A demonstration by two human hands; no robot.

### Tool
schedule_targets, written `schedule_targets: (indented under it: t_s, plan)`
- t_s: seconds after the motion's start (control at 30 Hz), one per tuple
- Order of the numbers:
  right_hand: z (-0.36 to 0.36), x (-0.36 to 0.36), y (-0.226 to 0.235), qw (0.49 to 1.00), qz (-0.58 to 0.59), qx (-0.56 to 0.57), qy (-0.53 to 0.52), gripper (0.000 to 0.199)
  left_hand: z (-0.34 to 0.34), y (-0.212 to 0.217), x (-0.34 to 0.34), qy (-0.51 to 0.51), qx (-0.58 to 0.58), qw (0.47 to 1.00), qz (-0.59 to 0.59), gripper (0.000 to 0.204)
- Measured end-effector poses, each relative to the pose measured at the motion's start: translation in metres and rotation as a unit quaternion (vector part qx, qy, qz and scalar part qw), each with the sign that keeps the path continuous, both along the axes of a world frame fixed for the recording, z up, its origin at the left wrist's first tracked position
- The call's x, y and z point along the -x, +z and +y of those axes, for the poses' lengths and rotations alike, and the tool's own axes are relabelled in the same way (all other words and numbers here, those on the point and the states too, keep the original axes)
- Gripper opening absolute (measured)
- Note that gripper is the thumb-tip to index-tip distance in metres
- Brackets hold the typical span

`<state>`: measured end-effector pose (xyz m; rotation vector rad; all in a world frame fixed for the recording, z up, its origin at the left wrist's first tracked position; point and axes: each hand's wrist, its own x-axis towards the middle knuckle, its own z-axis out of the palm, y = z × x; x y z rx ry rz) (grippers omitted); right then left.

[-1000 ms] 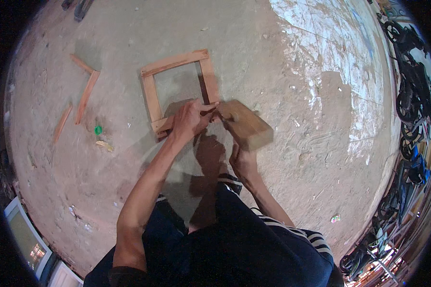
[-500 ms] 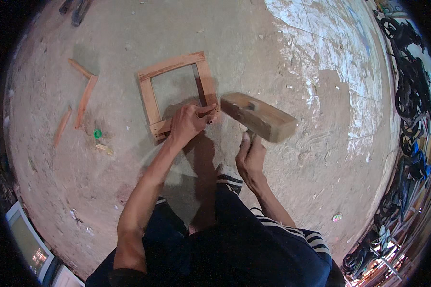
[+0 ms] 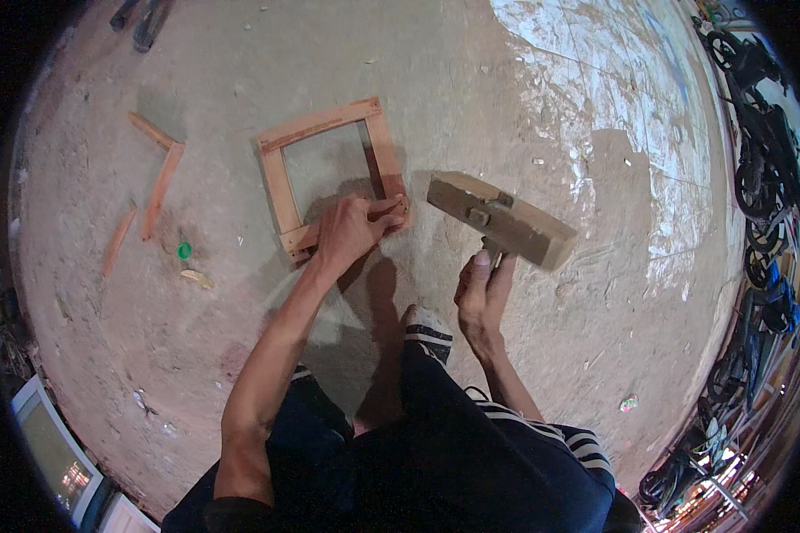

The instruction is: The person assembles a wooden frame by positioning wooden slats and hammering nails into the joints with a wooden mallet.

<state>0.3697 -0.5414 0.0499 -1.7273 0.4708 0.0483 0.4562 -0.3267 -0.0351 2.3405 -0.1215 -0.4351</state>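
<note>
A small rectangular wooden frame (image 3: 316, 124) lies flat on the floor in front of me, with an opening in its middle. My left hand (image 3: 356, 228) rests over its near side. The thumb and forefinger are brought together at the near right corner; what they pinch, if anything, is too small to make out. To the right, my right hand (image 3: 483, 298) is closed round the handle of a wooden mallet (image 3: 524, 226). The mallet's thick block head is raised, apart from the frame, and most of the handle is hidden by the fingers.
Two joined wooden strips (image 3: 162, 182) and a loose strip (image 3: 119, 238) lie on the floor at left, near a green ring (image 3: 184, 250) and a yellowish scrap (image 3: 196, 279). Motorcycles (image 3: 756, 178) line the right edge. My shoe (image 3: 428, 324) is close below the frame.
My right hand has drawn the mallet to the right, away from the frame's corner, and its head has turned. My left hand stays at the corner with little change.
</note>
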Motion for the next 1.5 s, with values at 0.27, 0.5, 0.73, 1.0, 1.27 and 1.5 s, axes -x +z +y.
schedule_targets:
  t_s: [0.27,0.5,0.73,1.0,1.27,1.5]
  plan:
    - [-0.018,-0.016,-0.01,0.991,0.1,-0.083,0.026,0.032,0.007,-0.006,-0.003,-0.004,0.019,0.994,-0.103,0.05]
    - [-0.019,-0.015,-0.024,0.989,0.066,-0.134,-0.019,0.033,0.003,0.022,-0.017,0.033,-0.042,0.993,0.103,0.092]
    - [-0.024,-0.006,-0.015,0.981,0.053,-0.163,-0.089,0.031,0.001,0.024,0.002,-0.054,-0.04,0.994,0.082,0.104]
    - [-0.035,-0.002,-0.007,0.981,0.049,-0.145,-0.118,0.029,0.029,0.1,-0.003,-0.045,0.011,0.996,-0.074,0.092]
    - [-0.027,-0.003,-0.01,0.977,0.051,-0.17,-0.116,0.028,0.091,0.147,-0.024,0.008,0.162,0.977,-0.139,0.084]
    - [-0.022,-0.002,-0.013,0.983,0.051,-0.139,-0.105,0.03,0.113,0.158,-0.029,0.088,0.261,0.952,-0.131,0.088]
